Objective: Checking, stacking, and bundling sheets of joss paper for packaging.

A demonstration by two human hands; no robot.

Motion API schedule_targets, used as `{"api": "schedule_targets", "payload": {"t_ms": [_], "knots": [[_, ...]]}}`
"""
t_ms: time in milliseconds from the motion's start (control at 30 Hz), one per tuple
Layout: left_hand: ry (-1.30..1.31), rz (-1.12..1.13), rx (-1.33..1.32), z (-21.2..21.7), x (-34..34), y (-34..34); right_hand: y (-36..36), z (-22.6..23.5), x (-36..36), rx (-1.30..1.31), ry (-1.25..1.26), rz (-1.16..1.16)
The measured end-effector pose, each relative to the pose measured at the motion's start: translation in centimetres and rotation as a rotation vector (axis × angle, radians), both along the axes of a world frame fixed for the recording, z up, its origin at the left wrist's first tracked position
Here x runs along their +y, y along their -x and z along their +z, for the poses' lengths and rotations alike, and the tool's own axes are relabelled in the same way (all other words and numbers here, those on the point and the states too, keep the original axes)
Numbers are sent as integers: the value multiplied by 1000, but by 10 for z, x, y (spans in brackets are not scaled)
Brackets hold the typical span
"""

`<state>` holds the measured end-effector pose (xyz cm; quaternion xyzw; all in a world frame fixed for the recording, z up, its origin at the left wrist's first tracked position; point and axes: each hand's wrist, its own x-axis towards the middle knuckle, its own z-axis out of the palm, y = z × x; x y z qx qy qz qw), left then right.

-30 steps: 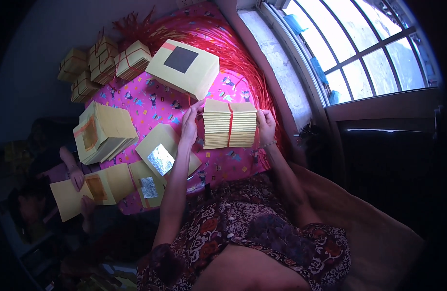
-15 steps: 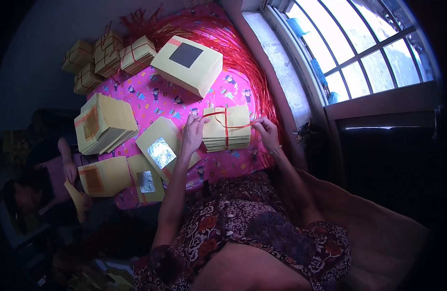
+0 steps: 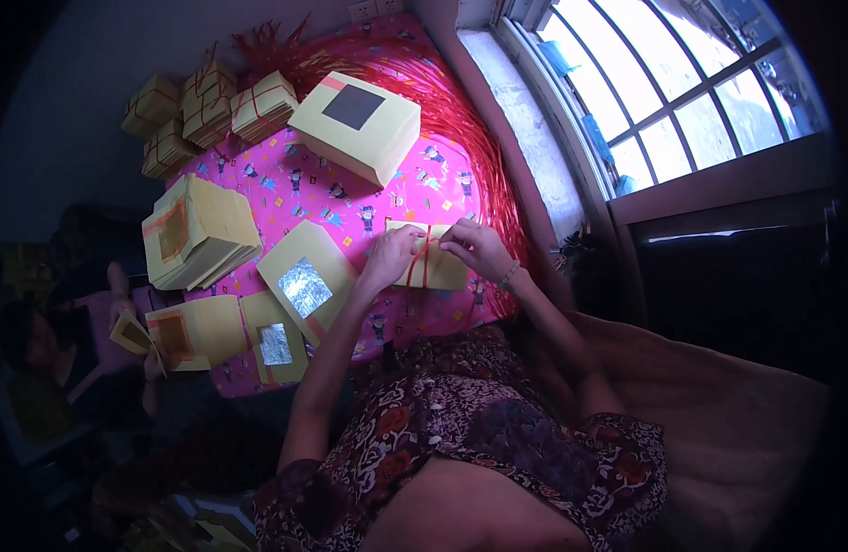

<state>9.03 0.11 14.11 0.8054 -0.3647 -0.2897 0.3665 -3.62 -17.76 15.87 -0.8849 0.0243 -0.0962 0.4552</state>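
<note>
Both hands are on the small yellow paper bundle (image 3: 430, 260), which sits on the pink cloth (image 3: 387, 198) right in front of the person. Left hand (image 3: 390, 257) and right hand (image 3: 473, 247) have fingers pinched shut on the red string (image 3: 426, 248) over its top. If one pinch slips the knot probably goes slack and the sheets fan out. Left of the bundle, a foil-patch stack (image 3: 304, 279); beyond it, a big yellow box (image 3: 355, 126).

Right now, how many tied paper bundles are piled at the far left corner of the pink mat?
4 that I can tell: one farthest left, one below it, one in the middle, and one nearest the big stack. More may be hidden behind them.
</note>
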Motion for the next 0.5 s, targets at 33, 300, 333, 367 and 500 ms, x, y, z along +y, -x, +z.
{"api": "schedule_targets", "payload": {"t_ms": [33,300,333,367,500], "knots": [[127,-1,41,-15,3,6,-3,1,5,-51,36,54],[71,74,-79,-17,-6,29,-8,-2,29,-144,23,15],[141,20,-162,-10,-6,30,-11,-3,30,-143,22,10],[211,-36,-244,-7,-6,31,-14,-3,30,-119,62,28],[144,57,-53,-46,3,27,-32,-8,34,-65,33,46]]}}
